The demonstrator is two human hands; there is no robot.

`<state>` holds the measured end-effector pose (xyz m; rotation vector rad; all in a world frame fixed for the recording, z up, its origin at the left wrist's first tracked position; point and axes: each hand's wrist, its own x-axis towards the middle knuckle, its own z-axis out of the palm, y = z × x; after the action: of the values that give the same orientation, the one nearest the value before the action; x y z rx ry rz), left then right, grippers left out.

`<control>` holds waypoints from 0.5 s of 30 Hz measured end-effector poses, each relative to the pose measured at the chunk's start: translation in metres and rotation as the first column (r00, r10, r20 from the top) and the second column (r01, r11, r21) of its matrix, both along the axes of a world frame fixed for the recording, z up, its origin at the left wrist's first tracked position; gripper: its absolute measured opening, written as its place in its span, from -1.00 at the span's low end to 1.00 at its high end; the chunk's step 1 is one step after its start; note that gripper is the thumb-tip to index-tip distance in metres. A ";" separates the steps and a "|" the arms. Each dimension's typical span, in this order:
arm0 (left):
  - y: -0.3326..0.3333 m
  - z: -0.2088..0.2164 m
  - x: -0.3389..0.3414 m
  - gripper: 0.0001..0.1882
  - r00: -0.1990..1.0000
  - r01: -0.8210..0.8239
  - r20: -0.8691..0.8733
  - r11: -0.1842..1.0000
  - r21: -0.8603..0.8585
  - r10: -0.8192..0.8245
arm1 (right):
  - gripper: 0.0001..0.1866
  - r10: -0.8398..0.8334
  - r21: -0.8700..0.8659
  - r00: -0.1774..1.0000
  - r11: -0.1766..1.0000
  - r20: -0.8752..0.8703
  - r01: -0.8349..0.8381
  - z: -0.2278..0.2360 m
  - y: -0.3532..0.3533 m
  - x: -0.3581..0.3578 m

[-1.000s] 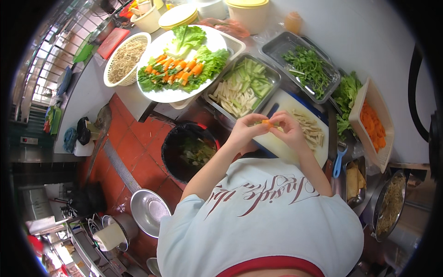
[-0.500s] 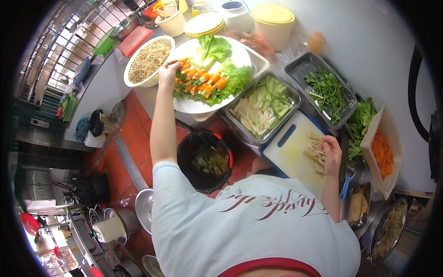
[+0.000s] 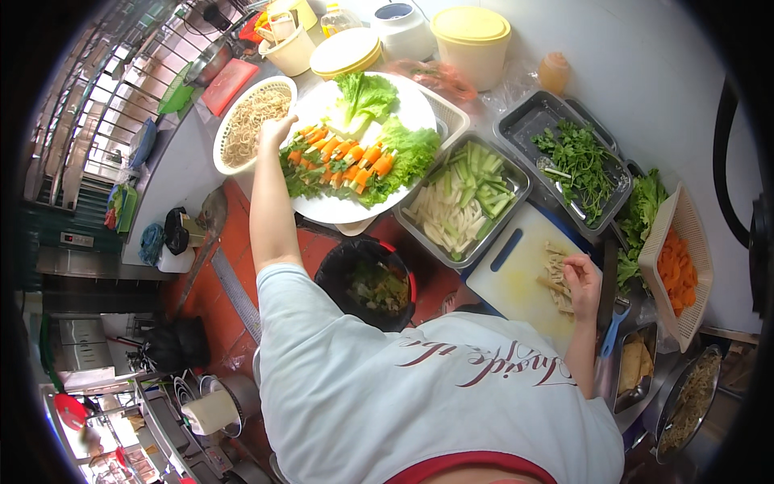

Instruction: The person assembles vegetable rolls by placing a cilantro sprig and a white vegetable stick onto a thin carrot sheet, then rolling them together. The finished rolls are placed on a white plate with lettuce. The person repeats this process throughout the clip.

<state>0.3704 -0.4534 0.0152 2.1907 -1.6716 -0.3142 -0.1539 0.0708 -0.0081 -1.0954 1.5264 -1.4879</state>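
Observation:
My left hand (image 3: pixel 276 131) is at the left rim of a large white plate (image 3: pixel 326 211), beside a basket of thin noodle-like strands (image 3: pixel 262 121). Its fingers look extended, with nothing visible in them. On the plate, carrot-wrapped rolls (image 3: pixel 343 161) lie in rows among lettuce (image 3: pixel 413 143) and herbs. Over the white cutting board (image 3: pixel 504 278), my right hand (image 3: pixel 584 286) has curled fingers at a small pile of pale cut strips (image 3: pixel 556 274). The fingertips seem closed on some of them. Their exact contact is partly hidden.
A metal tray of cucumber and pale sticks (image 3: pixel 463 198) stands beside the board. Beyond it is a tray of green herbs (image 3: pixel 576 161). At right are a basket of carrot slices (image 3: pixel 677 270) and a blue-handled peeler (image 3: pixel 614 329). A lined bin (image 3: pixel 367 282) stands below the plate.
My left hand has moved left, away from the carrot rolls to the plate's rim. My right hand stays at the pale strips. The whole view has shifted slightly.

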 end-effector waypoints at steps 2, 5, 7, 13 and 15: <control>0.036 0.046 -0.078 -0.41 0.988 0.104 -0.106 0.992 -0.072 -0.111 | -0.93 -0.085 0.032 0.995 0.996 -0.049 0.087 -0.002 0.005 -0.002; 0.086 0.065 -0.061 -0.60 0.854 0.145 -0.407 0.900 -0.411 -0.324 | -0.94 -0.054 -0.022 0.996 0.998 -0.075 0.052 -0.006 0.001 -0.007; 0.142 0.070 -0.087 -0.75 0.717 0.135 -0.497 0.797 -0.589 -0.489 | -0.93 -0.074 -0.030 0.993 0.997 -0.093 0.072 0.001 0.000 -0.007; 0.330 0.037 -0.159 -0.85 0.642 0.046 -0.690 0.915 -0.401 -0.335 | -0.87 0.000 0.091 0.987 0.996 -0.160 0.015 0.030 0.022 -0.032; 0.361 -0.004 -0.159 -0.87 0.603 0.113 -0.698 0.908 -0.404 -0.386 | -0.87 -0.053 -0.009 0.998 0.999 -0.047 0.053 0.052 0.037 -0.049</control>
<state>0.2115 -0.0920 0.0113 1.2543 -1.3714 -0.8539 -0.2026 0.1080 0.0443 -1.1090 1.5944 -1.5140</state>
